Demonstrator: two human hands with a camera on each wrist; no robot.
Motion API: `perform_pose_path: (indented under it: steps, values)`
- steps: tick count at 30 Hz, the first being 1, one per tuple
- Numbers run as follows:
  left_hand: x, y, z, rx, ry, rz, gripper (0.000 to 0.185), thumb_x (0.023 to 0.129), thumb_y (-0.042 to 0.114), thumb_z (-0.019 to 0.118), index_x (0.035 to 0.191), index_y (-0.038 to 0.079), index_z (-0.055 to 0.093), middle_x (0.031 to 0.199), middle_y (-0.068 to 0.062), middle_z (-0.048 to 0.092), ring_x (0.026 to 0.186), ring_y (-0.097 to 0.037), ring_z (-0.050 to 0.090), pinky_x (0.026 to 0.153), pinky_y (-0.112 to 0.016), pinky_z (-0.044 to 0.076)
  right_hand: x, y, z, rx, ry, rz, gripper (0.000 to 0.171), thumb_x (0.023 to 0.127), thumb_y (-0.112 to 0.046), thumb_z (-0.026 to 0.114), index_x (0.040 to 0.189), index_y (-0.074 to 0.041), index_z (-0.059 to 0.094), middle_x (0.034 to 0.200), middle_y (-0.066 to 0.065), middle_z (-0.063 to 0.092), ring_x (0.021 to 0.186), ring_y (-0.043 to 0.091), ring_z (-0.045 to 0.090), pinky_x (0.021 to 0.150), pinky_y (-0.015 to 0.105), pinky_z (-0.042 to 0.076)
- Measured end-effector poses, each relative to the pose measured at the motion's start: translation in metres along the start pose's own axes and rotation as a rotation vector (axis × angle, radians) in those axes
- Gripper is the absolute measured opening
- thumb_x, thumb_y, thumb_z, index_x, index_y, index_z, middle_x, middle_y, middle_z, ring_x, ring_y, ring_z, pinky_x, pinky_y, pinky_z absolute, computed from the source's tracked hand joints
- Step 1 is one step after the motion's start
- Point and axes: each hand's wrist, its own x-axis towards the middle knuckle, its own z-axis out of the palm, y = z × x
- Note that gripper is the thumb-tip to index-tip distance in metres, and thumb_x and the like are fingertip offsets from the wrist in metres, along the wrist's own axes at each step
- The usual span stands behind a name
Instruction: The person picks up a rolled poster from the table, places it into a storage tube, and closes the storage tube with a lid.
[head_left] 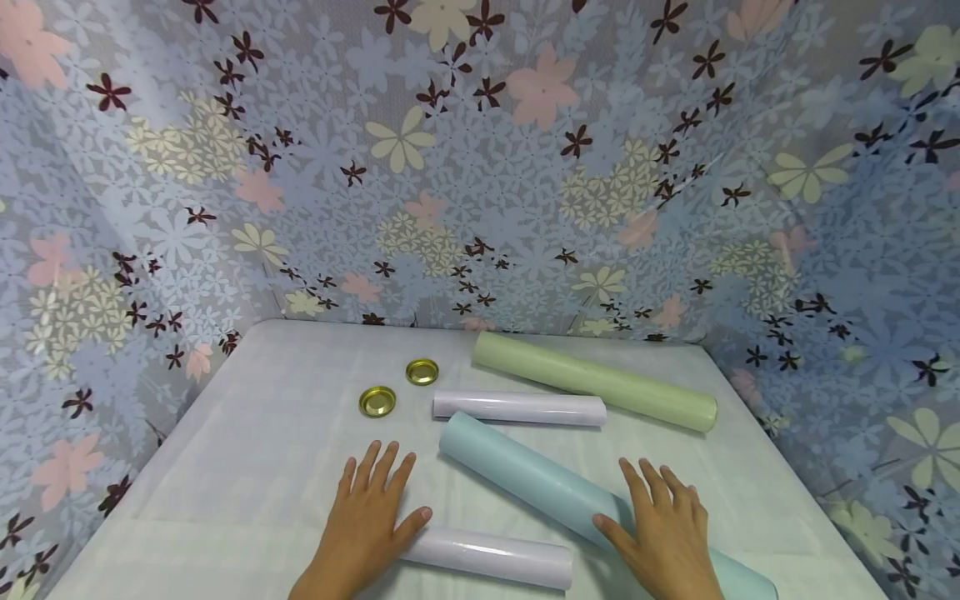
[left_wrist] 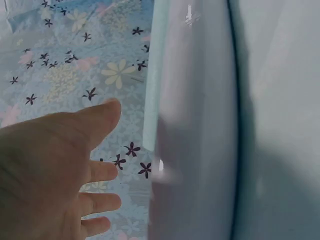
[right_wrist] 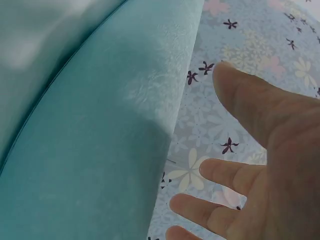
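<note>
My left hand (head_left: 362,527), fingers extended and spread, is over the left end of the near white roll (head_left: 487,557) in the head view. In the left wrist view that hand (left_wrist: 55,160) holds nothing and the white roll (left_wrist: 197,120) runs beside it. My right hand (head_left: 667,529) is above the lower part of the light blue roll (head_left: 532,475), hiding a stretch of it. Its fingers are spread with nothing between them. The right wrist view shows this hand (right_wrist: 270,150) beside the large blue roll (right_wrist: 100,120).
A second white roll (head_left: 519,408) lies farther back, with a light green roll (head_left: 592,382) behind it. Two round gold lids (head_left: 377,402) sit left of the rolls on the white-covered table (head_left: 225,467). Flower-patterned cloth (head_left: 480,167) hangs around the back and sides.
</note>
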Motion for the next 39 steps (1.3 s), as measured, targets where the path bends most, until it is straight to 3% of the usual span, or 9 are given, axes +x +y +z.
perform_pose_path:
  steps: [11,18,22,26,30,34,39]
  values:
    - [-0.006,0.002,0.01,0.01,-0.076,0.074,0.075,0.08,0.061,0.058,0.137,0.013,0.048,0.142,-0.011,0.046,0.137,-0.034,0.036,0.11,-0.057,0.027,-0.005,0.016,0.004,-0.049,-0.102,0.059,0.095,0.068,-0.064,0.069,0.139,-0.006,0.043,0.136,0.026,0.046,0.124,0.05,0.035,0.094,0.072,0.025]
    - [-0.01,0.0,0.015,0.034,-0.11,0.133,0.081,0.077,0.071,0.053,0.134,0.013,0.051,0.135,-0.011,0.052,0.129,-0.033,0.044,0.106,-0.056,0.033,-0.006,0.026,0.006,-0.087,-0.221,0.126,0.108,0.062,-0.076,0.065,0.139,-0.004,0.043,0.134,0.028,0.047,0.118,0.053,0.039,0.091,0.07,0.03]
    - [-0.012,-0.002,0.016,0.061,-0.114,0.183,0.08,0.077,0.074,0.05,0.13,0.013,0.054,0.129,-0.009,0.056,0.123,-0.03,0.049,0.103,-0.054,0.037,-0.007,0.031,0.007,-0.084,-0.254,0.123,0.106,0.061,-0.072,0.07,0.139,-0.004,0.042,0.13,0.026,0.05,0.114,0.052,0.043,0.088,0.07,0.032]
    - [-0.014,-0.003,0.016,0.066,-0.181,0.217,0.08,0.077,0.075,0.049,0.129,0.014,0.054,0.124,-0.007,0.058,0.118,-0.028,0.05,0.102,-0.053,0.037,-0.006,0.034,0.01,-0.095,-0.299,0.14,0.108,0.059,-0.069,0.074,0.139,-0.003,0.041,0.127,0.024,0.053,0.112,0.05,0.045,0.088,0.069,0.033]
    - [-0.015,-0.003,0.018,0.078,-0.237,0.227,0.077,0.075,0.07,0.057,0.128,0.014,0.055,0.116,-0.006,0.059,0.112,-0.026,0.053,0.102,-0.054,0.037,-0.004,0.037,0.014,-0.11,-0.348,0.177,0.113,0.056,-0.07,0.075,0.139,-0.002,0.04,0.126,0.025,0.053,0.111,0.05,0.045,0.09,0.069,0.032]
    - [-0.015,-0.003,0.02,0.108,-0.231,0.24,0.074,0.071,0.064,0.067,0.125,0.014,0.056,0.11,-0.004,0.06,0.105,-0.025,0.055,0.102,-0.053,0.038,-0.004,0.042,0.015,-0.118,-0.353,0.176,0.113,0.055,-0.07,0.075,0.139,-0.003,0.041,0.123,0.024,0.054,0.109,0.048,0.047,0.088,0.068,0.034]
    - [-0.014,-0.003,0.022,0.137,-0.173,0.27,0.07,0.068,0.061,0.071,0.12,0.016,0.057,0.102,-0.001,0.059,0.098,-0.022,0.055,0.099,-0.051,0.04,-0.007,0.044,0.016,-0.128,-0.322,0.14,0.107,0.056,-0.067,0.076,0.137,-0.005,0.044,0.116,0.018,0.059,0.103,0.043,0.052,0.083,0.065,0.037]
